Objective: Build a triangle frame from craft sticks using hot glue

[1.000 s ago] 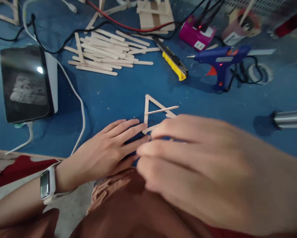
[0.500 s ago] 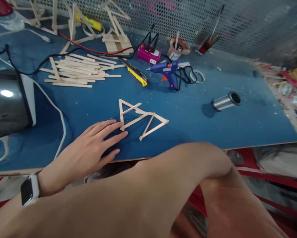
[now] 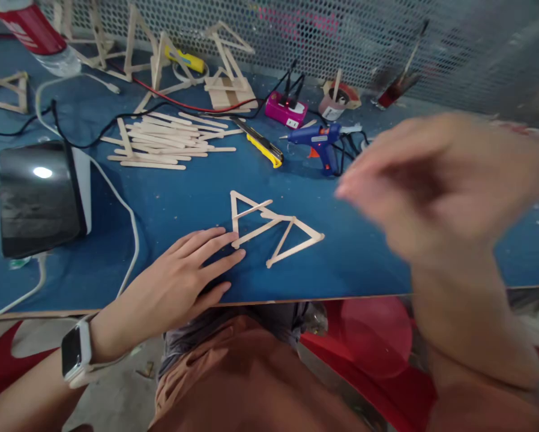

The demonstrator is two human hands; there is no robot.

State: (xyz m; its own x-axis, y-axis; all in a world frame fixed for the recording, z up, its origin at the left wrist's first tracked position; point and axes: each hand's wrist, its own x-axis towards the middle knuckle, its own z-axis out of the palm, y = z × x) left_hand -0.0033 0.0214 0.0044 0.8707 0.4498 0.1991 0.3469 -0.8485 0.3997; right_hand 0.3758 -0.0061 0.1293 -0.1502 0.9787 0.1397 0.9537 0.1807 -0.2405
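Observation:
My left hand [image 3: 192,267] lies palm down at the front edge of the blue table, fingers stretched out and apart. Its fingertips touch the lower left corner of a frame of popsicle sticks [image 3: 251,231], made of two joined triangle shapes lying flat. My right hand [image 3: 436,186] is raised over the right side of the table, smeared by motion. Its fingers are bent toward the left, and I cannot make out anything in them. Behind its fingertips lies a blue hot glue gun [image 3: 317,141], nozzle to the left.
A pile of loose popsicle sticks [image 3: 170,141] lies behind my left hand, with a yellow utility knife [image 3: 263,144] beside it. A pink power adapter [image 3: 285,110], built stick frames [image 3: 138,51] and a bottle [image 3: 39,36] stand at the back. A black-screened device [image 3: 42,198] and white cable are left.
My right arm, which crossed low in front of me, has swung up and out over the table's right side. My left hand stays by the stick frame. The view has shifted left.

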